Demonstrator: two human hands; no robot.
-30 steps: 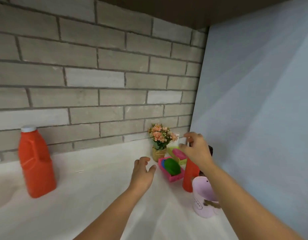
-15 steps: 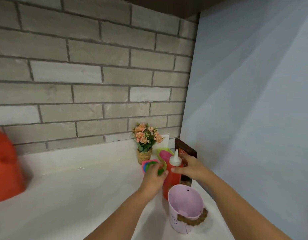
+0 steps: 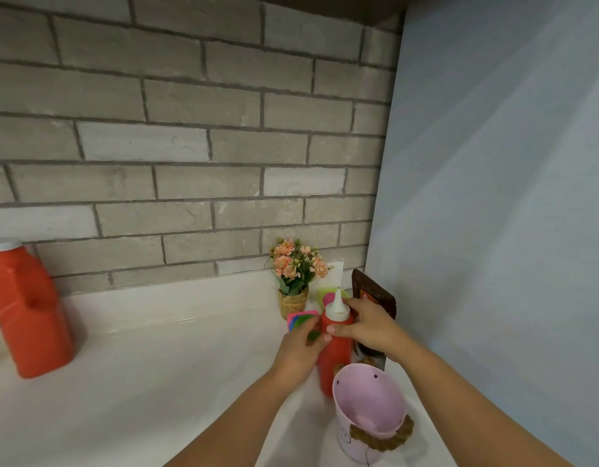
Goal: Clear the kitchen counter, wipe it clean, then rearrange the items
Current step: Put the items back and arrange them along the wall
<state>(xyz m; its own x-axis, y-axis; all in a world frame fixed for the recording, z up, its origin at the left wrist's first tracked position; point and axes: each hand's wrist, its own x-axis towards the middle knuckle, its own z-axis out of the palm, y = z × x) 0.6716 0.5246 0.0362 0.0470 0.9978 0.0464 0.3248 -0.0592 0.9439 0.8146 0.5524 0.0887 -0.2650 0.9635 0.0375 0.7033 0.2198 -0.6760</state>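
Your right hand [image 3: 365, 328] clamps the red squeeze bottle [image 3: 335, 358] just below its cap, in the counter [image 3: 156, 382] back right corner; your left hand [image 3: 300, 348] curls against the pink tray [image 3: 293, 320], grip unclear.

No lettering is legible: the orange label on the dark brown foil pouch [image 3: 372, 291] and black marks on the pink metal pail [image 3: 365, 399] are too blurred.

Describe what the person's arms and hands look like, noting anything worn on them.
Both arms are bare down to the bottom edge of the picture, and no sleeves show. The left hand and right hand wear no gloves, and no watch, bracelet or ring is visible. The nails that show look short and unpainted.
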